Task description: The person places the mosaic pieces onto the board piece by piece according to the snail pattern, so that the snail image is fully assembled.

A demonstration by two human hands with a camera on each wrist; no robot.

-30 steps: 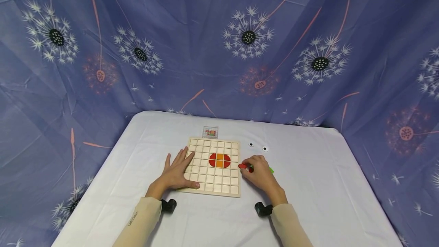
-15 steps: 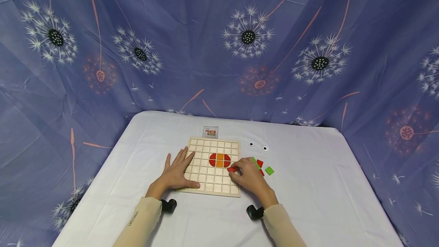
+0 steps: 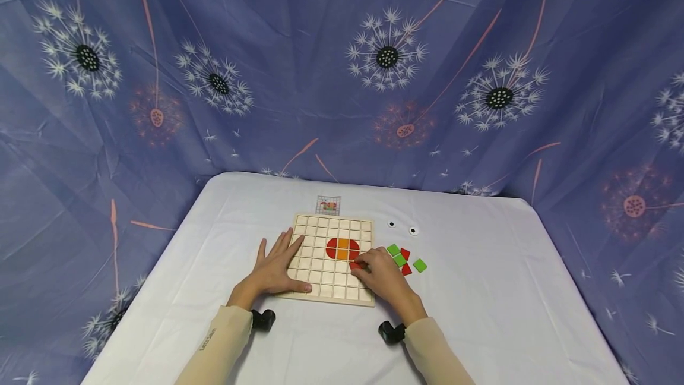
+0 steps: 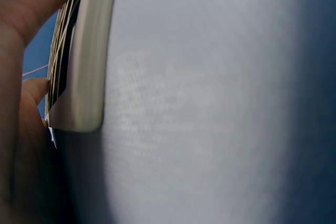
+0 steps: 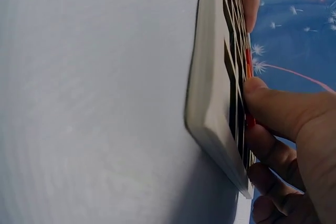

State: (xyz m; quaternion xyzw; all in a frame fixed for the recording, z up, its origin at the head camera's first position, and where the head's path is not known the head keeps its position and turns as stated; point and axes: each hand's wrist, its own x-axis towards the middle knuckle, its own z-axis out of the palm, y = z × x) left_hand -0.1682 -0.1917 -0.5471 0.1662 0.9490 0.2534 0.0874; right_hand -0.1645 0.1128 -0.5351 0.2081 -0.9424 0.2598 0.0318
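A wooden grid board (image 3: 332, 294) lies on the white table. Its middle holds orange tiles (image 3: 342, 249) flanked by rounded red tiles (image 3: 331, 248), together forming an oval. My left hand (image 3: 271, 271) rests on the board's left side with fingers spread and the thumb near the front edge. Between the thumb and fingers of my right hand (image 3: 386, 276) is a red tile (image 3: 354, 265), pinched at the grid just below the oval's right end. In the right wrist view, only a thin red strip (image 5: 250, 121) of that tile shows by the fingertips.
Several loose green tiles (image 3: 420, 265) and red tiles (image 3: 407, 270) lie right of the board, beside my right hand. Behind them are two round eye pieces (image 3: 414, 231). A small printed pattern card (image 3: 328, 205) sits at the board's far edge. A patterned curtain (image 3: 299, 76) hangs behind.
My right hand has moved left from beside the board onto its right part, carrying the red tile. That uncovered the loose green and red tiles. The left hand has stayed put.
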